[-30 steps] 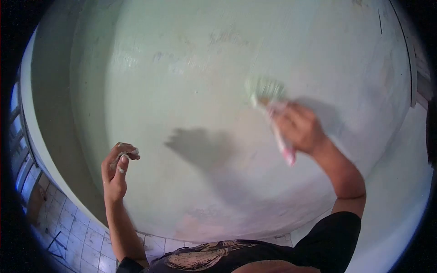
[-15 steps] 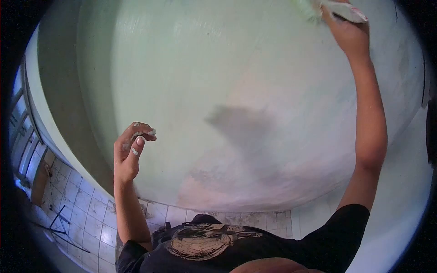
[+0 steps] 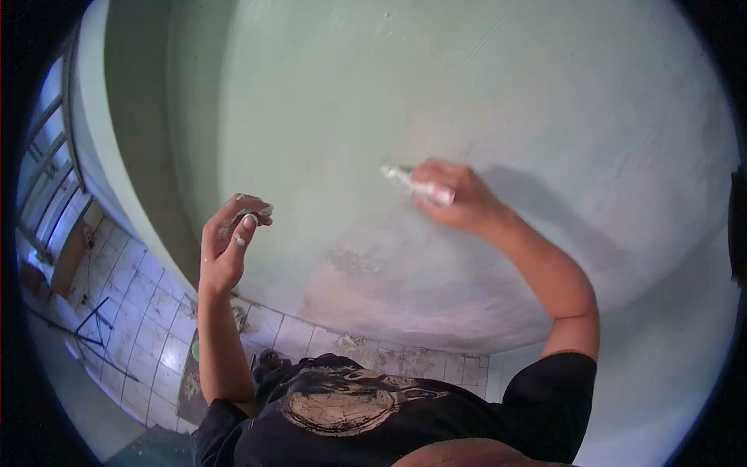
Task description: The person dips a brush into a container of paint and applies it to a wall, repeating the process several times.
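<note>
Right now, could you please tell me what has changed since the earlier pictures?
The right hand has come down and leftward along the wall from its high reach, bringing the brush. The brush remains held; the left hand stays raised and curled.

The floor (image 3: 124, 272) is covered with pale tiles, which are streaked with grime. A thin black frame (image 3: 95, 327) is supported on it at the left. A dark flat patch (image 3: 189, 393) is seen farther right, with a small green item (image 3: 195, 351) at its edge.
</note>
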Tool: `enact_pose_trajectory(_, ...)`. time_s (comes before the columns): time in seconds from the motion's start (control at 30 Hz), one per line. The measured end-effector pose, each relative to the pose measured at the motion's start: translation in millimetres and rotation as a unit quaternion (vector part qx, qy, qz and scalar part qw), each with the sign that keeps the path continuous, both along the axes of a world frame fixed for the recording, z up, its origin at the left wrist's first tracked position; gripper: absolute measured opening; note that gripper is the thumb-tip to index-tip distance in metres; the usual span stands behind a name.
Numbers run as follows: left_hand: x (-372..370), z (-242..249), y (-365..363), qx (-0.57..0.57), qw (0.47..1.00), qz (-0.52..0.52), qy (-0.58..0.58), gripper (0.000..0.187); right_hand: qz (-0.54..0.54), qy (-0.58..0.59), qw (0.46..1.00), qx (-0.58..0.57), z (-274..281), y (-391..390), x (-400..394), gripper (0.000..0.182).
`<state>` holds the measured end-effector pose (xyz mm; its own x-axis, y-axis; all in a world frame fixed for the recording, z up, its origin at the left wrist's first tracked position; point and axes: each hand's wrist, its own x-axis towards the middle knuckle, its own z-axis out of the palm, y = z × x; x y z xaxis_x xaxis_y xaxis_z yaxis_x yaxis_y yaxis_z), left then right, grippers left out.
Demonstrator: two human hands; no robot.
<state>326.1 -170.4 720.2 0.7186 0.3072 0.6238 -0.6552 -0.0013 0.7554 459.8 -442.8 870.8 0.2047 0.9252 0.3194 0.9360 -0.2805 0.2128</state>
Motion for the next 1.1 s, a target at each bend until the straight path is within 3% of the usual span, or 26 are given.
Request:
enact_pose_trajectory(0.03, 0.2, 2.3, -1.1, 0.004, 1.0, 0.006, 0.01, 0.028, 0.03, -0.005, 0.999, 0.032, 9.1, -0.1, 22.6, 0.021)
enact_pose_trajectory(0.1, 2.0, 3.1, -4.6, -0.006, 1.0, 0.016, 0.022, 0.028, -0.063, -0.003, 0.987, 0.146, 61.5, 7.0, 50.0, 0.023)
enact_pose_trajectory(0.17, 2.5, 4.2, -7.2, -0.018, 0.999, 0.018, 0.027, 0.029, -0.097, -0.123, 0.969, 0.189, 130.1, 25.1, 55.5, 0.023)
enact_pose_trajectory(0.23, 1.1, 5.1, -12.4, -0.034, 0.998, 0.025, 0.046, 0.029, -0.136, -0.289, 0.935, 0.157, 186.8, 38.6, 66.9, 0.023)
enact_pose_trajectory(0.27, 0.4, 3.7, -14.1, -0.047, 0.997, 0.023, 0.058, 0.03, -0.133, -0.28, 0.938, 0.157, 197.3, 46.9, 52.2, 0.023)
enact_pose_trajectory(0.3, 2.1, -1.1, -12.4, -0.044, 0.997, 0.012, 0.067, 0.029, -0.072, -0.365, 0.916, 0.149, 206.2, 60.2, 34.7, 0.014)
enact_pose_trajectory(0.37, 5.6, -5.8, -9.8, -0.053, 0.993, 0.021, 0.106, 0.031, 0.067, -0.472, 0.858, 0.194, 209.0, 81.0, 34.3, 0.017)
enact_pose_trajectory(0.4, 7.6, -9.5, -8.3, -0.061, 0.989, 0.02, 0.131, 0.032, 0.029, -0.426, 0.892, 0.145, 201.5, 76.7, 44.7, 0.009)
enact_pose_trajectory(0.43, 7.4, -11.7, -8.4, -0.059, 0.989, 0.025, 0.134, 0.032, -0.009, -0.379, 0.921, 0.094, 187.8, 67.6, 57.0, 0.013)
enact_pose_trajectory(0.5, 11.4, -15.0, -6.6, -0.03, 0.975, 0.046, 0.214, 0.034, 0.034, -0.463, 0.883, 0.07, 126.5, 74.0, 90.3, 0.019)
enact_pose_trajectory(0.53, 14.5, -16.7, -5.4, -0.028, 0.975, 0.049, 0.217, 0.034, 0.013, -0.431, 0.901, 0.046, 92.3, 72.1, 93.9, 0.018)
enact_pose_trajectory(0.67, 19.4, -27.4, -7.4, -0.043, 0.957, 0.073, 0.277, 0.037, 0.019, -0.259, 0.966, 0.014, -24.3, 71.7, 104.2, 0.01)
enact_pose_trajectory(0.73, 15.8, -30.4, -9.8, -0.043, 0.953, 0.071, 0.29, 0.037, 0.025, -0.184, 0.983, -0.006, -46.2, 68.8, 104.9, 0.008)
enact_pose_trajectory(0.77, 14.0, -29.3, -10.4, -0.043, 0.95, 0.071, 0.302, 0.037, 0.015, -0.063, 0.997, -0.038, -47.8, 69.5, 108.7, 0.008)
enact_pose_trajectory(0.8, 13.3, -29.9, -9.2, -0.043, 0.949, 0.071, 0.305, 0.037, 0.006, 0.055, 0.996, -0.068, -46.8, 72.9, 115.4, 0.008)
enact_pose_trajectory(0.83, 14.4, -31.7, -8.2, -0.051, 0.948, 0.069, 0.307, 0.037, 0.044, 0.06, 0.996, -0.054, -38.2, 73.7, 133.1, 0.022)
enact_pose_trajectory(0.87, 16.3, -33.8, -8.0, -0.059, 0.947, 0.066, 0.308, 0.037, 0.032, -0.011, 0.998, -0.055, -23.3, 77.1, 153.3, 0.024)
enact_pose_trajectory(0.93, 21.2, -35.8, -10.8, -0.05, 0.949, 0.063, 0.304, 0.037, 0.036, 0.075, 0.989, 0.121, 25.3, 81.6, 193.1, 0.024)
enact_pose_trajectory(0.97, 25.0, -36.4, -10.0, -0.041, 0.95, 0.059, 0.304, 0.036, -0.068, 0.079, 0.99, 0.099, 80.9, 90.8, 174.1, 0.028)
enact_pose_trajectory(1.0, 29.6, -38.5, -8.1, -0.038, 0.952, 0.059, 0.299, 0.036, -0.107, 0.052, 0.979, 0.165, 114.9, 93.4, 174.7, 0.029)
enact_pose_trajectory(1.03, 32.9, -43.0, -6.0, -0.033, 0.954, 0.054, 0.294, 0.035, -0.131, -0.093, 0.978, 0.134, 148.7, 96.9, 169.2, 0.022)
enact_pose_trajectory(1.07, 35.6, -46.3, -3.9, -0.029, 0.956, 0.048, 0.289, 0.034, -0.25, 0.049, 0.933, 0.253, 170.9, 117.4, 71.6, 0.02)
enact_pose_trajectory(1.1, 37.5, -47.6, -0.3, -0.028, 0.956, 0.043, 0.289, 0.034, -0.197, -0.019, 0.941, 0.274, 184.6, 117.2, 92.7, 0.021)
